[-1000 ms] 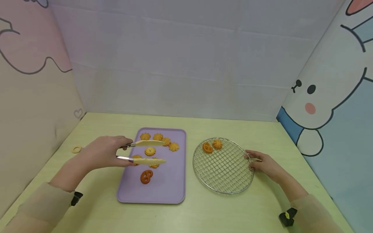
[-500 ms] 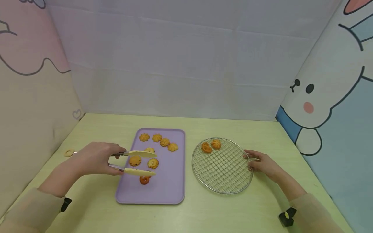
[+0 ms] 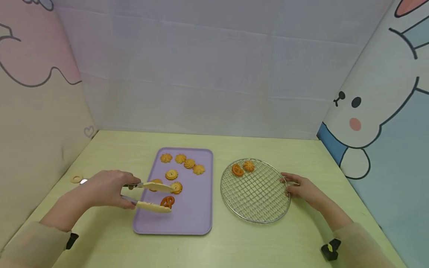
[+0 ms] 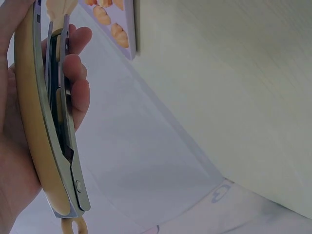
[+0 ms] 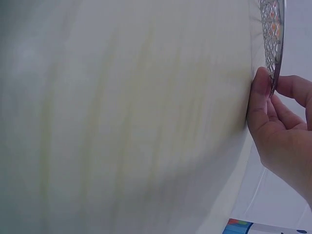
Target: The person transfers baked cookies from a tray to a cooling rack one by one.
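Note:
My left hand (image 3: pixel 106 189) grips metal tongs (image 4: pixel 44 112) with cream tips, the fingers curled round the handles in the left wrist view. The spread tips hang over the left part of a purple tray (image 3: pixel 191 223), either side of a pretzel (image 3: pixel 167 201) and round cookies (image 3: pixel 176 188), holding nothing. My right hand (image 3: pixel 303 189) pinches the right rim of a round wire rack (image 3: pixel 258 197); the right wrist view shows thumb and fingers at the rack's edge (image 5: pixel 279 58). On the rack lie a pretzel (image 3: pixel 237 170) and a ridged cookie (image 3: pixel 249 166).
Several flower-shaped cookies (image 3: pixel 189 163) lie along the tray's far end, with a round cookie (image 3: pixel 171 174) nearer. Tray and rack stand side by side on the pale table (image 3: pixel 234 245). A white wall sheet (image 3: pixel 214 74) rises behind, and printed panels flank the table.
My left hand has moved left and nearer with the tongs, whose tips now lie around the tray's pretzel instead of farther up among the cookies. My right hand stays at the rack.

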`<action>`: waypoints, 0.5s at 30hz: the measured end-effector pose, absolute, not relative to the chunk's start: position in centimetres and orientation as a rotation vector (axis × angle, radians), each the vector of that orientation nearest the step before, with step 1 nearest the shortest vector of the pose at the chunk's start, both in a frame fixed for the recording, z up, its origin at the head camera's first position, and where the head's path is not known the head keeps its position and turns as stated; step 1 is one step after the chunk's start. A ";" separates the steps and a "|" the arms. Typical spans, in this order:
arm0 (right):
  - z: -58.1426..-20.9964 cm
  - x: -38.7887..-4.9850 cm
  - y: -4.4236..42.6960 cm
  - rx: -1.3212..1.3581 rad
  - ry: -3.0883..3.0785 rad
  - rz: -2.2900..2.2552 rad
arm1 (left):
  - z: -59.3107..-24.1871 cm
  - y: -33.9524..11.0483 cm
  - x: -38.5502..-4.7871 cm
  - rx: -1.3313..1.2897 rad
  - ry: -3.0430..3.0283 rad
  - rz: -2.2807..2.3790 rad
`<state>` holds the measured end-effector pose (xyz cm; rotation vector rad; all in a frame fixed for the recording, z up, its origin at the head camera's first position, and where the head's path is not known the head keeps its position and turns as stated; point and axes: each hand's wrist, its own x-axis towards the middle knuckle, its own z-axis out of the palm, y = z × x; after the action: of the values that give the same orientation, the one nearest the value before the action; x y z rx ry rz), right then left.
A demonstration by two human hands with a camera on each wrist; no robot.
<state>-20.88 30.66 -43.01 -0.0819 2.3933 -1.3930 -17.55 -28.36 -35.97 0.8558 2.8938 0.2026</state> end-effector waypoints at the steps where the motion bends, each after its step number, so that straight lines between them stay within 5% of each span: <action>1: -43.0 -20.9 30.7 -0.074 2.391 -1.397 | -36.1 -28.4 -17.5 0.851 2.886 0.206; 15: -42.7 -20.6 30.4 -0.044 2.376 -1.405 | -37.4 -28.4 -17.8 0.824 2.875 0.208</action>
<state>-20.61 30.36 -42.69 -0.0440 2.3759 -1.4046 -17.83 -28.40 -37.37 0.8239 2.8751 0.2080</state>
